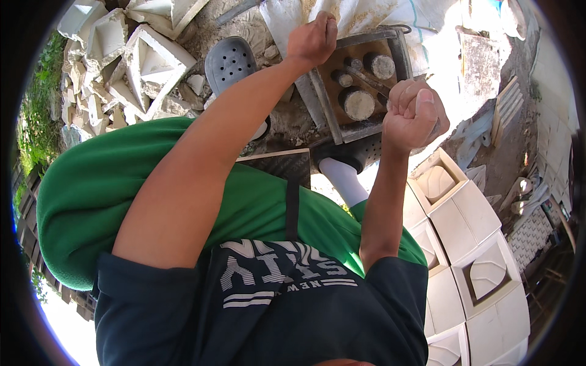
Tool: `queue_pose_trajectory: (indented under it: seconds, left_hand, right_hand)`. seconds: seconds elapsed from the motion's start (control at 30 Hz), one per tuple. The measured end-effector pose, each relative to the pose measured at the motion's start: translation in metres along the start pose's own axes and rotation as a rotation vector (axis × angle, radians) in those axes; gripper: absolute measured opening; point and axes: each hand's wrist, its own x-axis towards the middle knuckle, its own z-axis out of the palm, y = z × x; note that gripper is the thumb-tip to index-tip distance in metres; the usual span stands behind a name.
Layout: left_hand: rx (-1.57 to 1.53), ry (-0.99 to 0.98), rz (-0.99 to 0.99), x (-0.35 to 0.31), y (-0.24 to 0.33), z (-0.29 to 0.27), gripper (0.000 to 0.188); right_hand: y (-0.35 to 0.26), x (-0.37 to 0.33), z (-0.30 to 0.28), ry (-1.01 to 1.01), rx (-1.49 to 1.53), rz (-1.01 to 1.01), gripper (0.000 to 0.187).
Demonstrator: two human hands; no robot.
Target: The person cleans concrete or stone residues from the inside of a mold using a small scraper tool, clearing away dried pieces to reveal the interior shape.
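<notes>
An open wooden mould box (400, 52) with dark, worn walls lies tilted on the ground. Several round, dusty grey cylinders (357, 104) stand up from its brown bottom. A thin bar (369, 80) crosses between them and runs toward my right fist. My left hand (312, 41) is closed in a fist by the box's far left corner; whatever it grips is hidden. My right hand (415, 116) is closed, thumb on top, over the box's right wall. A bit of something grey shows at its edge, too little to name.
Broken pale cast pieces (146, 67) are heaped at the far left. Cream moulded blocks (467, 232) with leaf-like reliefs stand in rows at the right. My feet, in a grey clog (231, 64) and a dark clog (348, 154), flank the box. White sacking (421, 24) lies beyond it.
</notes>
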Motion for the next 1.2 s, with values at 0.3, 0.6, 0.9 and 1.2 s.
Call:
queue_pose_trajectory:
  seconds: [0.3,0.6,0.9,1.2]
  left_hand:
    - [0.034,-0.071,-0.065,0.004,0.008,-0.008,0.023]
    - [-0.006,0.022,-0.017,0.002,0.004,-0.004,0.023]
    - [0.000,-0.061,-0.052,0.005,0.007,-0.005,0.023]
    - [0.031,-0.063,-0.051,0.003,0.010,-0.009,0.026]
  right_hand:
    - [0.000,0.010,0.008,-0.168,0.117,0.043,0.028]
    - [0.021,0.013,0.021,-0.241,-0.044,-0.038,0.028]
    - [-0.015,0.009,0.002,-0.103,0.037,0.109,0.033]
    - [-0.001,0.007,-0.032,-0.001,0.243,0.062,0.034]
